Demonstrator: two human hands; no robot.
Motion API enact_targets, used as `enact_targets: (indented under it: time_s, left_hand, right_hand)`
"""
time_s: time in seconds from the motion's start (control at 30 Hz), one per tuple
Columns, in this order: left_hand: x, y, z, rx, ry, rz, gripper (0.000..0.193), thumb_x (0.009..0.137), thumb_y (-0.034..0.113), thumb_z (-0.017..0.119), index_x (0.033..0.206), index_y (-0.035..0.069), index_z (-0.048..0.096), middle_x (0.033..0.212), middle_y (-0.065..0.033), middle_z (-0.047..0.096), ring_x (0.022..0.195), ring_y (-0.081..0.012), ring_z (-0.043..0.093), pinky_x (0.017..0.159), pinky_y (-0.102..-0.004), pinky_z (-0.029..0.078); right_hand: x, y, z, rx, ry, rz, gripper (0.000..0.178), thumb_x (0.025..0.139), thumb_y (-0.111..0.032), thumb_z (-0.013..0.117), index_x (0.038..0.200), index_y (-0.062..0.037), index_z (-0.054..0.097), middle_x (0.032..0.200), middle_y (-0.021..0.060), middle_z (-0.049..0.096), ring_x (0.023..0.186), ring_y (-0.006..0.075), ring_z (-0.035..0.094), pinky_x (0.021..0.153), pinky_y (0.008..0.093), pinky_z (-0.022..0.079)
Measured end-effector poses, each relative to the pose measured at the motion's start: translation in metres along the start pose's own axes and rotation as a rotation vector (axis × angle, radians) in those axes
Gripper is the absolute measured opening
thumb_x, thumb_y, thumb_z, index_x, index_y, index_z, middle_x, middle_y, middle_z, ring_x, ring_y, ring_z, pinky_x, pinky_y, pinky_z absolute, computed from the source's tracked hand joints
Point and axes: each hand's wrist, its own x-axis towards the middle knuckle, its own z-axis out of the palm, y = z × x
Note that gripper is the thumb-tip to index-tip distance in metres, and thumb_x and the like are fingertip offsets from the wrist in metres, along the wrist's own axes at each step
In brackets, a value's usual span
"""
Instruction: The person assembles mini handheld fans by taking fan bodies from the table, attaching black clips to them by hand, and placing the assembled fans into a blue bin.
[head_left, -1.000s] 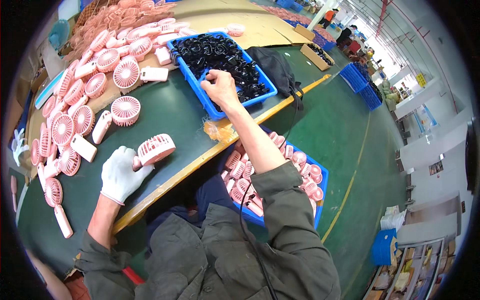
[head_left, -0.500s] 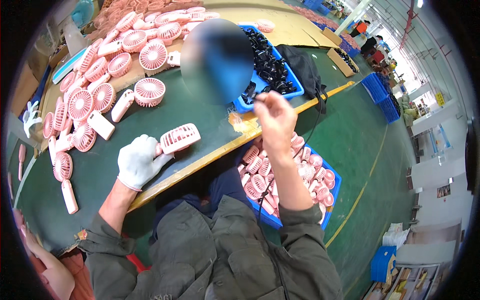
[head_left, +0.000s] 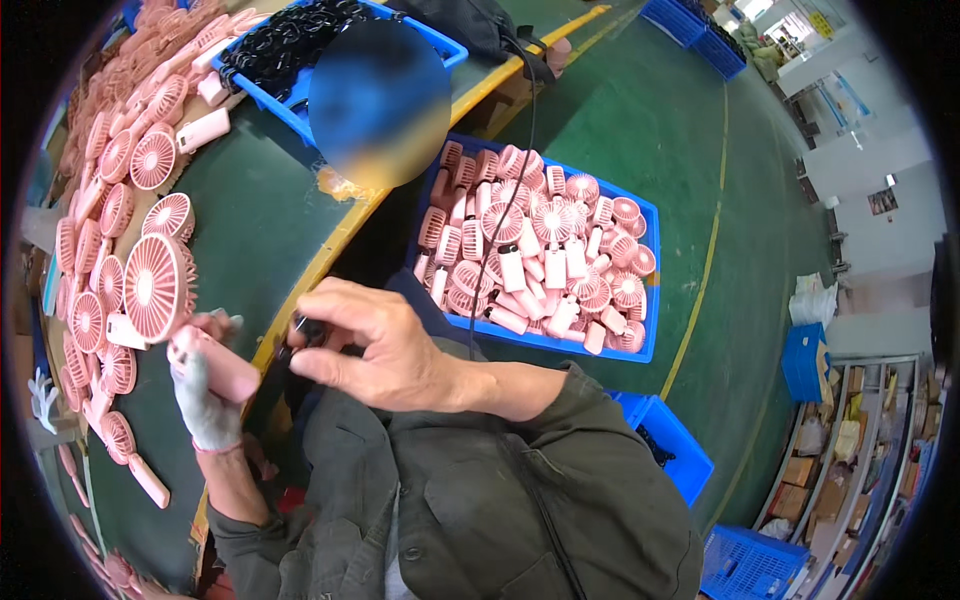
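Note:
My left hand (head_left: 207, 400), in a white glove, is closed round the handle of a pink handheld fan (head_left: 157, 288). The fan stands tilted above the workbench edge, its round grille up and left, the handle's base toward my right hand. Close by, to the right of that base, my bare right hand (head_left: 390, 345) pinches a small black plastic part (head_left: 308, 330) between thumb and fingers. A small gap separates the part from the fan. My fingers hide some of the part, so its full shape is unclear.
Many pink fans (head_left: 117, 210) lie heaped along the green workbench (head_left: 255, 200). A blue tray (head_left: 262, 100) of black parts sits at its far end, partly blurred. Below on the right is a blue crate (head_left: 651, 285) full of fans, with a black cable (head_left: 530, 110) hanging across it.
My view has turned toward the right. The right hand has come from the tray down to the fan with a black part. My left hand has raised and tilted the fan.

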Motion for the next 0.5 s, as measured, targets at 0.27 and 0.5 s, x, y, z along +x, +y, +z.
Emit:
enact_targets:
  time_s: [0.27,0.5]
  left_hand:
    - [-0.048,-0.002,0.05,0.413,-0.064,0.046,0.037,0.093,0.026,0.052,0.105,-0.008,0.055,0.084,-0.0072,0.059,0.072,-0.0109,0.058,0.059,-0.0245,0.046]
    - [-0.044,-0.01,0.055,0.631,-0.14,0.116,0.041,0.075,0.018,0.072,0.104,-0.006,0.058,0.093,-0.0067,0.062,0.079,-0.0113,0.059,0.07,-0.0251,0.049]
  right_hand:
    - [-0.011,-0.008,0.008,0.548,-0.134,0.256,0.044,0.081,-0.003,0.072,0.122,0.0043,0.057,0.11,0.0081,0.049,0.089,0.0129,0.058,0.069,0.0225,0.055]
    - [-0.019,0.016,0.01,0.432,0.13,0.102,0.028,0.077,-0.013,0.079,0.097,0.0026,0.069,0.099,0.0065,0.056,0.084,0.0111,0.054,0.069,0.0244,0.046]
